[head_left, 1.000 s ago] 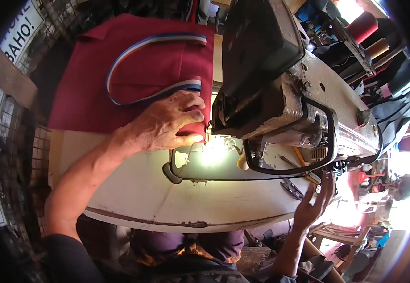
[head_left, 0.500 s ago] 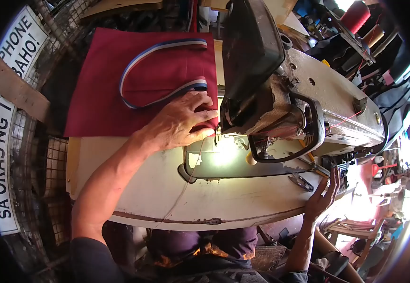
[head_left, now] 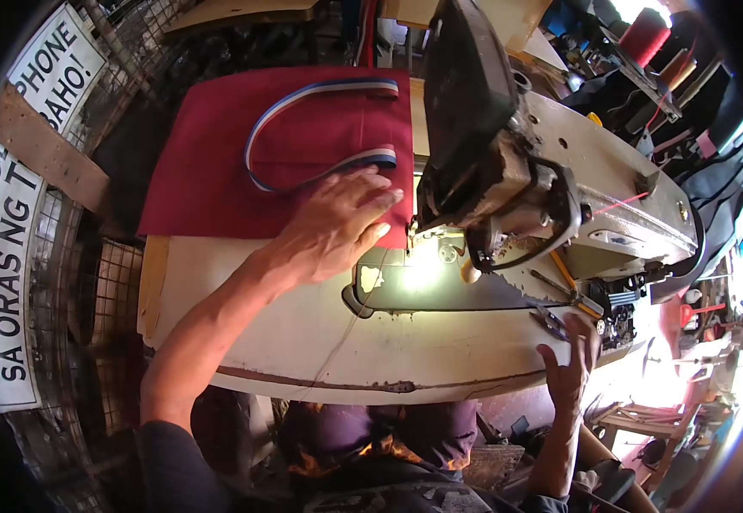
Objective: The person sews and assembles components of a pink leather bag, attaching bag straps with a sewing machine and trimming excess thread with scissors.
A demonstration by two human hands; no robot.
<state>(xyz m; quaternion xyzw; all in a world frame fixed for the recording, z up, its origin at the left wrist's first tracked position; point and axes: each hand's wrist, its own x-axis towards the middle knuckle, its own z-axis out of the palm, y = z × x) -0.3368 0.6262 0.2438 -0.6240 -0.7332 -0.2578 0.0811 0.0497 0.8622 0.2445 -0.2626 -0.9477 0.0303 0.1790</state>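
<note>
A maroon cloth panel (head_left: 209, 162) lies on the sewing machine table, its right edge at the needle area of the sewing machine (head_left: 610, 162). On it curves a blue, white and red striped ribbon (head_left: 256, 137), both ends near that edge. My left hand (head_left: 341, 214) rests over the panel's lower right part, fingers outstretched near the lower ribbon end and the thumb apart. Small thread snips (head_left: 551, 323) lie at the right of the table. Right by them is my right hand (head_left: 572, 363), thumb and fingers apart, fingertips close to the snips' handles.
A lamp glow lights the metal machine bed (head_left: 448, 295). Loose thread (head_left: 337, 350) trails to the table's front edge. Behind the snips lies a yellow-handled tool (head_left: 563, 269). A red thread cone (head_left: 645, 38) stands at the upper right; wire mesh and a lettered sign (head_left: 12, 282) flank the left.
My right hand has moved in from the table's right edge toward the snips, its fingers spreading. My left thumb has lifted away from the cloth's edge. The whole view has shifted slightly.
</note>
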